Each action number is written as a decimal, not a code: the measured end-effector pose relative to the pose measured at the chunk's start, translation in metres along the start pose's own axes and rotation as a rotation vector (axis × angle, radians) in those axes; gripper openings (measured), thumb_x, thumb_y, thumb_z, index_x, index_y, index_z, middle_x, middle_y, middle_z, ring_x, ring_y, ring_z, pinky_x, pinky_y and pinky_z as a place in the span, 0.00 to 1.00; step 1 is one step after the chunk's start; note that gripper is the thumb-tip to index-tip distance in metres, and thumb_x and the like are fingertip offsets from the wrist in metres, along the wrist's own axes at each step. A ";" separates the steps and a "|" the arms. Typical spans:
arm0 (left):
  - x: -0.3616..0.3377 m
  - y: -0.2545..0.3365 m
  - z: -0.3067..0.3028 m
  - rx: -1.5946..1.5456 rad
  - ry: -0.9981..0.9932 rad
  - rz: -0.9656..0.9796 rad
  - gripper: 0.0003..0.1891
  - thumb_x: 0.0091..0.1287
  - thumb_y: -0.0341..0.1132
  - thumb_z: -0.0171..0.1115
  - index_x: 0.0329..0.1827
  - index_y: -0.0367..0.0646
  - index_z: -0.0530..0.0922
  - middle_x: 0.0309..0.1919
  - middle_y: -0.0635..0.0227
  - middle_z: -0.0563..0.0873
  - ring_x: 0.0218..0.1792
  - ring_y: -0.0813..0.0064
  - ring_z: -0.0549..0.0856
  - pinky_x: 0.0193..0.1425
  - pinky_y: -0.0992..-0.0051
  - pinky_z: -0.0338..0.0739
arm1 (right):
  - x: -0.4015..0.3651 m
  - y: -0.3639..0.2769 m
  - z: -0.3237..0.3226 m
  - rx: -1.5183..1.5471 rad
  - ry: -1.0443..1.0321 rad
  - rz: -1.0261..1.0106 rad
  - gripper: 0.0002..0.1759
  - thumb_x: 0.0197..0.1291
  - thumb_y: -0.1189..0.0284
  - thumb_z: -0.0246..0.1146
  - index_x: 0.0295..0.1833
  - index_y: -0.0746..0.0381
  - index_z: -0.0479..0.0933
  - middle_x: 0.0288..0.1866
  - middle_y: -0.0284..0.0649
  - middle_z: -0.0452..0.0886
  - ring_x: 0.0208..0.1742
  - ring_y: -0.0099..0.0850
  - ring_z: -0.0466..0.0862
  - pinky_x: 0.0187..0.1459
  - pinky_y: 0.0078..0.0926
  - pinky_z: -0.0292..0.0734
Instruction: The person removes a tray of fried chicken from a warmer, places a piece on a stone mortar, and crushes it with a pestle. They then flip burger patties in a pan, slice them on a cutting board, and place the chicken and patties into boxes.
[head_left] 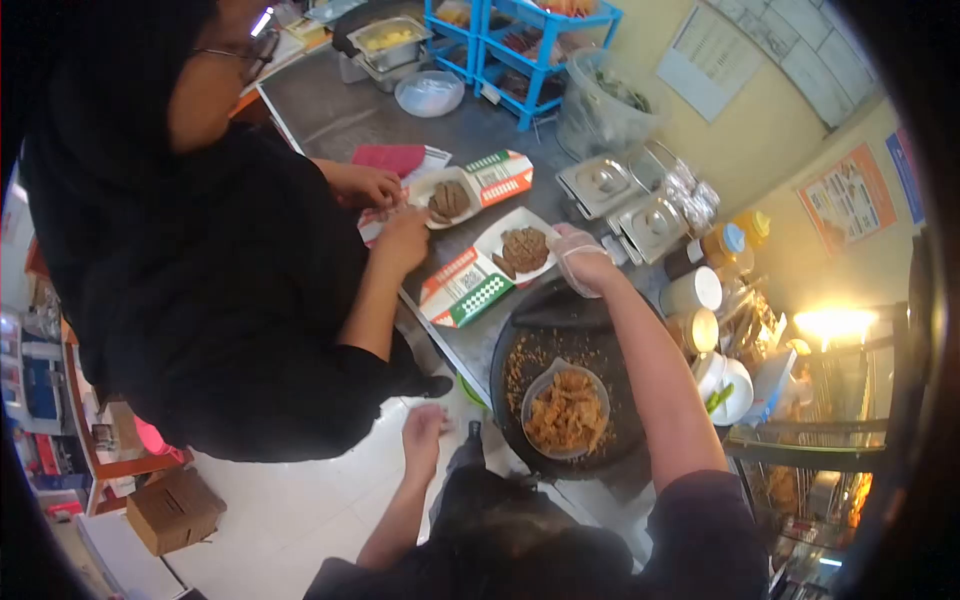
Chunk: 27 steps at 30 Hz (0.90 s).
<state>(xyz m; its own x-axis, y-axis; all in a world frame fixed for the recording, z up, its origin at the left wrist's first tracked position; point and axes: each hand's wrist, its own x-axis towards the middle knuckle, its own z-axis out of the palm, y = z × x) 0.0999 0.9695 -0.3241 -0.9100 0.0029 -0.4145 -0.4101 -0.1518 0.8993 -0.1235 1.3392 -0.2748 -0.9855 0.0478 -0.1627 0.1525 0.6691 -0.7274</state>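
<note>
My right hand [582,258], in a clear plastic glove, is closed at the right edge of an open paper food box [470,285]. Inside that box lies a brown scored patty [525,249] with a smaller piece beside it. My left hand [424,432] hangs low over the floor, fingers loosely bent, with nothing visible in it. Just below my right forearm, a bowl of fried crumbly pieces [567,412] sits on a round black tray [515,340] strewn with crumbs. A second open food box [490,180] holds another scored patty [449,200].
At left a person in black [230,270] has both hands [400,240] by the second box. Lidded steel containers [600,185], a clear tub [600,105], jars [700,290] and blue racks [540,60] line the wall. A cardboard box [175,508] stands on the floor.
</note>
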 end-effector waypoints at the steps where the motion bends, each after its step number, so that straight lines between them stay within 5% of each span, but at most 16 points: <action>1: -0.012 0.004 0.001 0.078 -0.033 0.070 0.08 0.68 0.27 0.61 0.48 0.39 0.76 0.37 0.67 0.82 0.37 0.81 0.81 0.43 0.77 0.79 | 0.011 -0.006 0.002 -0.107 -0.014 -0.046 0.21 0.67 0.63 0.55 0.59 0.63 0.74 0.48 0.47 0.82 0.49 0.34 0.80 0.51 0.32 0.73; 4: -0.038 0.070 0.035 0.425 -0.142 0.388 0.12 0.66 0.26 0.63 0.51 0.38 0.75 0.31 0.71 0.81 0.30 0.85 0.78 0.39 0.82 0.76 | 0.025 -0.013 0.014 -0.404 -0.133 -0.096 0.21 0.65 0.62 0.56 0.58 0.63 0.76 0.51 0.50 0.81 0.52 0.40 0.80 0.53 0.34 0.73; 6: -0.029 0.106 0.068 0.386 -0.256 0.469 0.18 0.67 0.27 0.64 0.59 0.38 0.72 0.27 0.74 0.79 0.26 0.87 0.75 0.34 0.84 0.72 | 0.019 -0.039 0.009 -0.623 -0.212 -0.077 0.22 0.64 0.60 0.56 0.58 0.63 0.77 0.55 0.53 0.80 0.57 0.45 0.80 0.57 0.35 0.73; 7: -0.010 0.115 0.085 0.298 -0.311 0.392 0.24 0.68 0.30 0.63 0.65 0.37 0.66 0.25 0.74 0.78 0.24 0.87 0.74 0.31 0.85 0.70 | 0.006 -0.061 0.001 -0.746 -0.242 -0.041 0.23 0.63 0.60 0.57 0.58 0.63 0.77 0.57 0.55 0.79 0.59 0.47 0.79 0.58 0.36 0.72; 10: 0.048 0.149 0.137 0.048 -0.391 0.141 0.38 0.72 0.37 0.57 0.77 0.35 0.45 0.20 0.72 0.76 0.18 0.86 0.72 0.20 0.84 0.65 | -0.034 -0.080 -0.013 -0.484 0.002 0.138 0.25 0.61 0.60 0.57 0.58 0.65 0.77 0.59 0.58 0.77 0.62 0.49 0.77 0.62 0.37 0.71; 12: 0.113 0.146 0.156 -0.147 -0.409 0.015 0.36 0.69 0.34 0.54 0.75 0.31 0.47 0.22 0.69 0.77 0.14 0.83 0.70 0.14 0.81 0.63 | -0.069 -0.088 -0.023 -0.359 0.093 0.098 0.25 0.61 0.62 0.59 0.59 0.66 0.76 0.58 0.58 0.78 0.60 0.46 0.79 0.60 0.36 0.73; 15: 0.090 0.179 0.183 -0.083 -0.366 0.223 0.23 0.70 0.34 0.55 0.65 0.32 0.63 0.29 0.69 0.79 0.20 0.87 0.71 0.20 0.85 0.66 | -0.143 -0.092 -0.046 -0.212 0.234 -0.009 0.25 0.61 0.67 0.62 0.62 0.66 0.73 0.55 0.53 0.79 0.53 0.38 0.81 0.54 0.32 0.76; 16: 0.069 0.183 0.187 0.001 -0.512 0.305 0.21 0.69 0.32 0.58 0.63 0.34 0.67 0.30 0.72 0.79 0.24 0.87 0.72 0.25 0.85 0.69 | -0.167 -0.086 -0.048 -0.125 0.358 0.018 0.26 0.61 0.69 0.62 0.64 0.65 0.71 0.55 0.50 0.79 0.50 0.34 0.81 0.52 0.30 0.76; 17: 0.052 0.169 0.192 0.160 -0.660 0.570 0.26 0.64 0.31 0.64 0.64 0.36 0.68 0.35 0.71 0.79 0.30 0.87 0.75 0.31 0.84 0.73 | -0.189 -0.082 -0.050 -0.036 0.486 0.048 0.26 0.61 0.70 0.63 0.65 0.65 0.70 0.54 0.47 0.79 0.47 0.30 0.81 0.50 0.29 0.77; 19: -0.021 0.184 0.194 0.493 -0.900 0.514 0.41 0.50 0.36 0.76 0.67 0.37 0.65 0.52 0.58 0.76 0.49 0.67 0.77 0.55 0.69 0.75 | -0.235 -0.092 -0.057 0.305 0.798 0.103 0.28 0.62 0.72 0.63 0.67 0.62 0.68 0.53 0.42 0.78 0.43 0.25 0.78 0.48 0.28 0.77; 21: -0.072 0.156 0.218 0.667 -0.912 0.797 0.48 0.47 0.36 0.77 0.71 0.36 0.58 0.62 0.49 0.68 0.61 0.52 0.70 0.67 0.61 0.67 | -0.281 -0.091 -0.057 0.091 0.962 0.287 0.29 0.62 0.69 0.63 0.68 0.64 0.67 0.59 0.47 0.76 0.54 0.34 0.77 0.57 0.34 0.73; 23: -0.102 0.113 0.240 0.551 -0.977 0.758 0.52 0.46 0.34 0.77 0.72 0.34 0.51 0.66 0.45 0.62 0.67 0.44 0.63 0.72 0.57 0.60 | -0.315 -0.085 -0.055 -0.012 1.063 0.277 0.35 0.61 0.60 0.63 0.69 0.66 0.64 0.65 0.54 0.73 0.65 0.48 0.73 0.66 0.42 0.66; 27: -0.146 0.055 0.266 0.444 -0.858 0.927 0.45 0.53 0.39 0.74 0.70 0.32 0.57 0.61 0.49 0.68 0.63 0.55 0.70 0.67 0.60 0.65 | -0.380 -0.076 -0.064 -0.014 1.046 0.223 0.33 0.63 0.58 0.60 0.69 0.64 0.65 0.66 0.56 0.71 0.67 0.53 0.70 0.69 0.45 0.61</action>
<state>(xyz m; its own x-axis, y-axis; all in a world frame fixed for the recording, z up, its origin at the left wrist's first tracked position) 0.1938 1.2233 -0.1769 -0.5435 0.7148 0.4400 0.5392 -0.1044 0.8357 0.2352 1.3176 -0.1155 -0.5107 0.7777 0.3665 0.3426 0.5751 -0.7429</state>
